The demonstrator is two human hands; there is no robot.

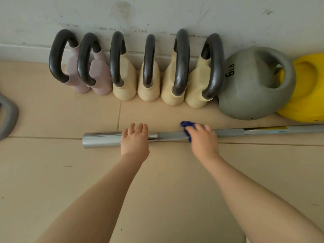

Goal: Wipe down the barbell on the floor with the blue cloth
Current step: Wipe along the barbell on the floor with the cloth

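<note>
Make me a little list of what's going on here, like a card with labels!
place: tiled floor beside a white wall
barbell: lies flat on the floor
blue cloth: bunched under the right hand, on the bar
right hand: grips the cloth around the bar
left hand: fingers straight, resting on the bar's thick end
along the wall: six handled weights, a grey kettlebell marked 6 LB, a yellow weight

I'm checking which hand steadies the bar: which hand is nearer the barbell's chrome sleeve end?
Left. The left hand rests on the barbell right at the sleeve's inner end; the right hand presses the blue cloth on the shaft, farther right.
</note>
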